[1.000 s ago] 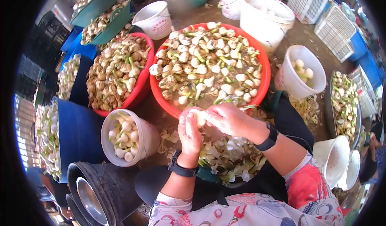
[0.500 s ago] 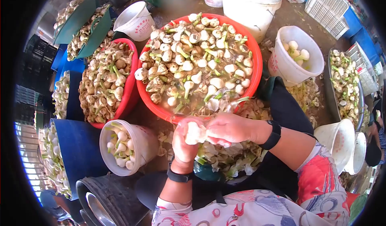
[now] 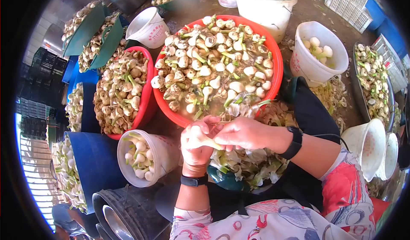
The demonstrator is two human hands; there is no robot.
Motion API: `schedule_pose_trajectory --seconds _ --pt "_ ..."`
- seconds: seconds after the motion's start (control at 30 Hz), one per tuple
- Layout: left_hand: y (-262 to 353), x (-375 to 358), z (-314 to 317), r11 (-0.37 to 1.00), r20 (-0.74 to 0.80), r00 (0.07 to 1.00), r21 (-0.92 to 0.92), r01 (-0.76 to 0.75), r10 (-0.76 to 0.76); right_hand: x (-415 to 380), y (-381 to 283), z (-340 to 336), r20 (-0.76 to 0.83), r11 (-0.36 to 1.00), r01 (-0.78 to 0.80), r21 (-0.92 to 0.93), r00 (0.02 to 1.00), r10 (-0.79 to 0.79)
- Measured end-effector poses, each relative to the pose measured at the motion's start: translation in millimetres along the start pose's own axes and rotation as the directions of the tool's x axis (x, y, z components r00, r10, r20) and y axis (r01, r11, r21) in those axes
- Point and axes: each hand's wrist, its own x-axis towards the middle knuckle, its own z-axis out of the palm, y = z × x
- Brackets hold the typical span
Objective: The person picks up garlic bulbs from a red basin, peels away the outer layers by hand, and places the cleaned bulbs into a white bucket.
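Observation:
A pale garlic bulb (image 3: 197, 138) lies in my left hand (image 3: 196, 148), whose fingers curl round it. Its stem end points right, toward my right hand (image 3: 245, 134), which is closed in a pinch at the stem; exactly what the fingertips hold is hidden. Both hands are just below the near rim of a red basin (image 3: 277, 65) full of garlic bulbs in cloudy water. Beneath my right hand, peeled skins (image 3: 250, 165) are heaped over a dark green container (image 3: 226, 180).
Left of my hands stands a white bucket (image 3: 159, 154) of clean bulbs, beside a blue barrel (image 3: 96, 167). Another red tub (image 3: 149, 97) holds unpeeled garlic. On the right are a white bucket (image 3: 320, 71) and a dark pan (image 3: 361, 88). A person (image 3: 64, 218) is partly visible lower left.
The whole view has shifted, with the surroundings now further right. My left hand has turned, so the bulb's stem end now shows beside my right fingers.

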Motion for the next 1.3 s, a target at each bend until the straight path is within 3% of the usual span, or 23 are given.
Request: schedule_pose_trajectory --seconds 0.1,0.2,0.3,0.37,0.4,0.43,0.47,0.5,0.57,0.6,0.67,0.8,0.87,0.9,0.97,1.0,1.03,1.07,1.1,1.17,1.2,1.27,1.3 --pt "-1.8 -3.9 1.8 0.989 0.031 0.989 -0.029 0.143 -0.142 -1.0 3.4 -0.6 0.159 0.982 0.032 -0.184 0.987 -0.002" --pt "-4.0 -7.0 6.9 0.992 0.131 0.984 0.067 0.108 -0.116 -4.8 9.8 0.2 0.240 0.999 -0.041 0.030 0.970 0.033" --pt "-4.3 -8.8 9.6 0.946 0.226 0.937 -0.121 0.300 -0.268 -7.4 13.6 2.3 0.241 0.988 -0.070 0.139 0.970 0.035" --pt "-9.4 -8.4 12.9 0.994 0.160 0.987 0.096 -0.042 0.026 -6.8 16.0 4.0 0.120 0.985 -0.012 0.174 0.993 -0.009" --pt "1.4 -3.1 11.7 0.951 -0.090 0.949 -0.101 0.293 -0.302 -5.7 16.3 0.7 0.116 0.985 -0.011 0.174 0.993 -0.009" --pt "5.7 -0.4 17.2 0.962 -0.191 0.948 0.050 0.269 -0.255 -5.1 16.9 -3.0 -0.039 0.894 0.294 -0.339 0.945 -0.326" --pt "9.8 -1.2 15.8 0.878 -0.251 0.935 0.349 0.328 -0.250 -4.7 17.6 -5.8 -0.006 0.489 0.393 -0.779 0.774 -0.633" --pt "11.9 -3.9 13.6 0.701 -0.307 0.925 0.608 0.372 -0.225 -5.3 17.7 -6.6 -0.009 0.492 0.389 -0.779 0.777 -0.629" --pt "3.4 -5.2 9.5 0.597 -0.333 0.932 0.723 0.348 -0.141 -6.0 16.9 -6.4 -0.023 0.491 0.365 -0.791 0.784 -0.620" --pt "2.3 -3.5 11.6 0.669 -0.297 0.946 0.677 0.306 -0.132 -3.9 18.7 -6.8 -0.027 0.495 0.362 -0.790 0.786 -0.618" --pt "0.5 -2.1 14.0 0.805 -0.195 0.970 0.546 0.232 -0.147 3.7 23.2 -10.0 -0.337 0.818 0.024 -0.575 0.904 -0.264" --pt "-2.3 -2.4 13.0 0.958 -0.264 0.947 0.171 0.231 -0.182 17.0 41.9 -24.3 -0.511 0.971 0.171 -0.164 0.827 -0.232" --pt "6.0 -2.2 10.3 0.977 -0.260 0.942 -0.081 0.196 -0.211 18.9 33.9 -43.7 -0.603 0.949 0.107 -0.297 0.750 -0.273" --pt "11.2 -2.7 4.4 0.961 -0.254 0.941 -0.218 0.170 -0.224 19.1 30.1 -50.9 -0.678 0.910 0.029 -0.414 0.658 -0.329" --pt "22.3 -0.6 -20.0 0.986 -0.149 0.989 -0.161 -0.048 0.023 7.7 30.0 -44.5 -0.226 0.589 0.137 -0.796 0.836 -0.500" --pt "36.3 -1.5 -19.4 0.947 -0.346 0.927 -0.224 -0.231 0.144 6.3 32.0 -39.4 -0.183 0.603 0.022 -0.798 0.943 -0.277" --pt "49.9 -5.7 -43.0 0.899 -0.553 0.765 -0.062 -0.433 0.331 5.7 35.1 -36.5 -0.150 0.582 -0.107 -0.806 0.988 -0.026" --pt "63.8 -8.7 -39.1 0.801 -0.798 0.459 0.050 -0.596 0.391 10.6 43.3 -38.0 -0.246 0.546 -0.152 -0.824 0.964 -0.102" --pt "73.4 -12.5 -43.5 0.766 -0.908 0.308 0.022 -0.642 0.284 18.9 51.2 -50.3 -0.236 0.523 -0.155 -0.838 0.967 -0.091" --pt "59.4 -17.3 -37.8 0.834 -0.858 0.505 -0.213 -0.509 0.089 46.2 65.4 -80.1 -0.390 0.303 -0.276 -0.912 0.813 -0.433" --pt "49.6 -17.6 -31.1 0.824 -0.862 0.499 -0.215 -0.524 0.093 58.7 79.0 -91.1 -0.374 0.289 -0.266 -0.919 0.820 -0.434" --pt "23.4 -12.2 -14.6 0.964 -0.731 0.669 -0.252 -0.089 -0.130 81.5 101.8 -115.8 -0.297 0.051 -0.311 -0.949 0.831 -0.471" --pt "10.3 -8.8 -14.4 0.990 -0.771 0.631 -0.137 -0.034 -0.085 93.6 104.2 -124.5 -0.273 0.036 -0.291 -0.956 0.841 -0.466"
